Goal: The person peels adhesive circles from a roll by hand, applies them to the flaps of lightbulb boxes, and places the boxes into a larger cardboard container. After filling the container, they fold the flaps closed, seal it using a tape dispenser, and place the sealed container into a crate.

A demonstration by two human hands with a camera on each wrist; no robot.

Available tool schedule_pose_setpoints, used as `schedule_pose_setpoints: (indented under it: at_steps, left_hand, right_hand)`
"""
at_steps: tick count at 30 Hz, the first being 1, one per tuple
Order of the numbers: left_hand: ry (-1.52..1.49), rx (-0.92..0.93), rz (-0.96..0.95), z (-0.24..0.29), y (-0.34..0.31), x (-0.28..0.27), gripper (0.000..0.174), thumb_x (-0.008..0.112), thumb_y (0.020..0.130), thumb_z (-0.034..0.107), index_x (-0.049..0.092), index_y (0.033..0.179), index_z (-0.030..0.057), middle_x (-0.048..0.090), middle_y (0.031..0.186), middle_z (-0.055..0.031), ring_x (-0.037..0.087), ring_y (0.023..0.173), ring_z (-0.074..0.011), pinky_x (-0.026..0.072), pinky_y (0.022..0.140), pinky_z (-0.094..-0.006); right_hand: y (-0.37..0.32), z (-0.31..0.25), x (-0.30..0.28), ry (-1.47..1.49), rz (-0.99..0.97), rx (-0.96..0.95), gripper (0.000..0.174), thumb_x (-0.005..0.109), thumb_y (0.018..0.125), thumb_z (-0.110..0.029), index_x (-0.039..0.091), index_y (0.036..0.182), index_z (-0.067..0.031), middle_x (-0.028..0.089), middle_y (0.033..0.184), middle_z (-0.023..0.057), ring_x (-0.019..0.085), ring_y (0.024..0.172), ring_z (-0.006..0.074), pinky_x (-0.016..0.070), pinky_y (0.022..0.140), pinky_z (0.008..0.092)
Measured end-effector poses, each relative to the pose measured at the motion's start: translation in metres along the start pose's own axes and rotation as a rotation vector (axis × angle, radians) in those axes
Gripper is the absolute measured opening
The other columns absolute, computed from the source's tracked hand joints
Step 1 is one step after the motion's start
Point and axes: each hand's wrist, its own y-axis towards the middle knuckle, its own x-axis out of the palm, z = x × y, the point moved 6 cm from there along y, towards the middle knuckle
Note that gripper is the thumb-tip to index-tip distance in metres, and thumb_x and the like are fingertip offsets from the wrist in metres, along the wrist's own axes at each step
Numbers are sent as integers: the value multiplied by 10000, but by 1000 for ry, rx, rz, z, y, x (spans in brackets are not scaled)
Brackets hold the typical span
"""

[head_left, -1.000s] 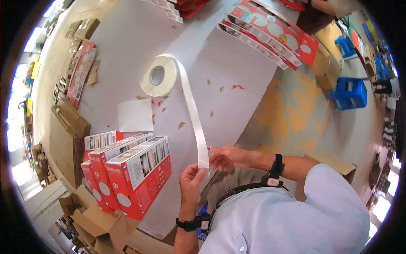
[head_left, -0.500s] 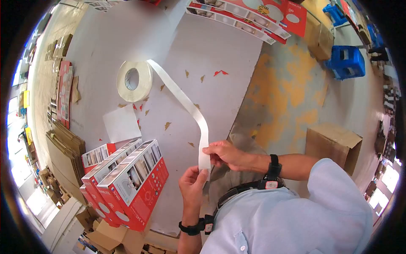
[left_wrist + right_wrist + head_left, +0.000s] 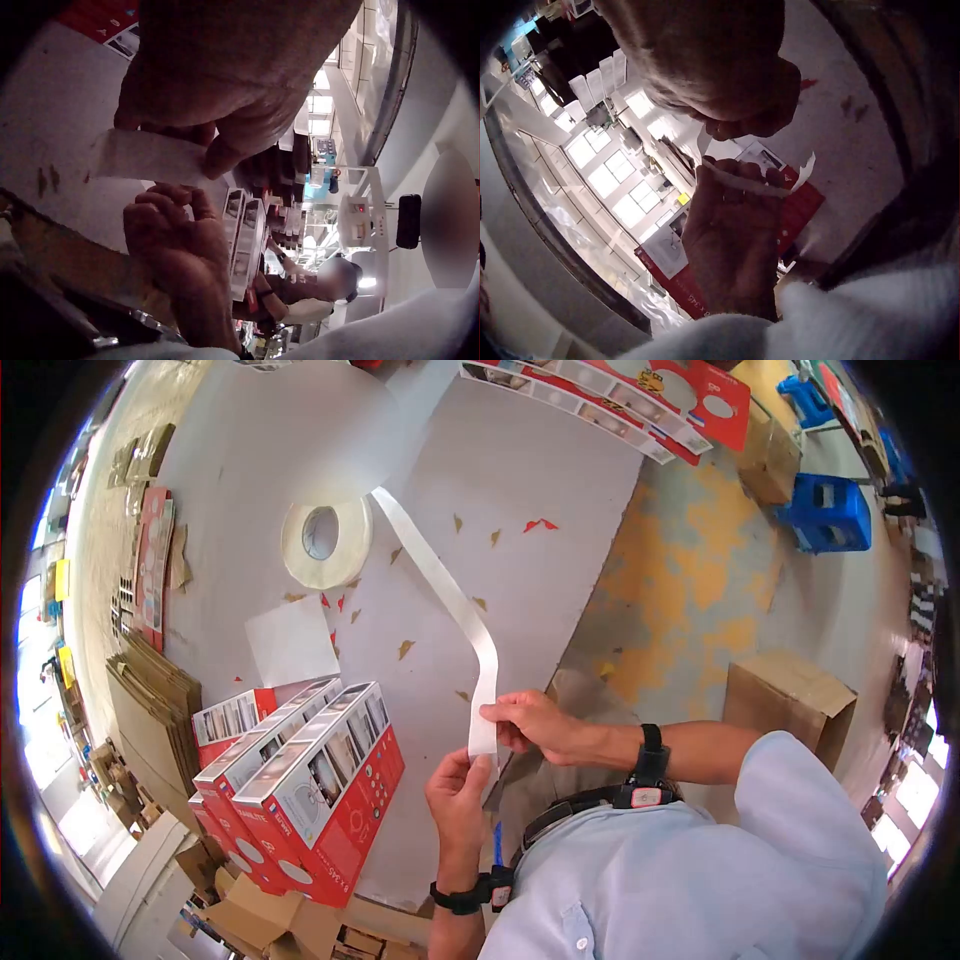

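Observation:
A roll of white tape point(image 3: 326, 544) lies on the pale table, its loose strip point(image 3: 440, 578) curving down to both hands. My left hand point(image 3: 458, 800) pinches the strip near its end, thumb on top. Just above and to the right, my right hand point(image 3: 535, 725) pinches the same strip point(image 3: 154, 156) at its edge. In the left wrist view the left hand point(image 3: 217, 75) is above the strip and the right hand point(image 3: 180, 240) below. The right wrist view shows the strip's end point(image 3: 804, 174) sticking out past the left hand's fingers.
Red and white boxes point(image 3: 318, 800) stand at the table's left front, beside a white sheet point(image 3: 293, 644). Flat printed cartons point(image 3: 600, 410) lie at the far right edge. Small brown and red scraps are scattered about. A cardboard box point(image 3: 785, 700) and blue stool point(image 3: 828, 513) are on the right.
The right hand has come onto the strip above the left hand and pinches it. The strip, straighter before, now bends. The head view has shifted.

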Motion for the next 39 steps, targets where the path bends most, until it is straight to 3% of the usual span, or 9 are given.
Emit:
schedule_pose_setpoints:
  at_steps: [10,13,19,22,25,31,34,37,39]
  left_hand:
    - [-33,-34,15,-6,8,-8,153,686,912,31,684,1051,-33,709,914,-50,640,779,-88,510,744,-232]
    - [-39,-32,17,-3,8,-6,133,673,917,57,675,1024,-20,715,910,-77,653,799,-132,491,790,-283]
    - [-40,-33,23,-2,8,-7,133,674,911,52,672,1021,-23,712,920,-79,654,803,-133,493,796,-289]
    - [-52,-19,34,-6,8,-9,132,684,909,23,676,1029,-31,702,922,-57,643,788,-96,515,752,-240]
    - [-75,-36,40,-5,6,-7,142,668,910,50,667,1029,-29,701,924,-71,641,799,-127,497,797,-289]
    - [-112,-15,60,-4,6,-7,144,659,917,51,662,1035,-31,692,942,-65,635,807,-121,503,797,-285]
    - [-132,-2,61,-10,7,-11,141,678,910,36,684,1034,-31,703,925,-56,634,791,-91,506,754,-239]
    - [-145,-11,95,-5,5,-10,140,685,906,34,689,1029,-33,704,923,-50,631,791,-86,502,749,-235]
    - [-126,8,118,-7,5,-14,140,692,902,33,690,1025,-33,703,918,-46,630,783,-84,503,734,-231]
  right_hand:
    - [7,-4,4,50,-57,-65,242,614,992,-319,675,907,-102,591,711,-42,494,557,50,390,493,214]
    - [11,2,1,42,-60,-8,245,613,992,-317,675,907,-96,581,692,-35,488,548,55,389,490,216]
    - [12,9,2,114,-55,63,243,590,996,-324,656,936,-98,540,676,-40,443,543,54,345,471,227]
    - [13,12,3,115,-75,69,230,591,996,-320,654,959,-102,544,687,-43,443,547,50,345,473,221]
    - [12,11,4,105,-65,54,224,595,995,-314,656,953,-102,548,693,-43,445,546,49,351,474,222]
    - [11,5,7,56,-79,-18,243,621,989,-320,673,933,-89,571,714,-38,487,595,52,378,501,221]
    - [12,6,6,-1,-85,-25,242,603,993,-321,657,917,-97,562,704,-33,482,578,53,371,487,220]
    - [8,5,-1,-75,-2,-32,250,627,983,-300,650,865,-81,570,716,-34,506,589,64,398,503,227]
    - [-2,-16,-6,-226,47,-226,237,657,957,-265,648,844,-57,575,708,-17,517,592,77,418,516,238]
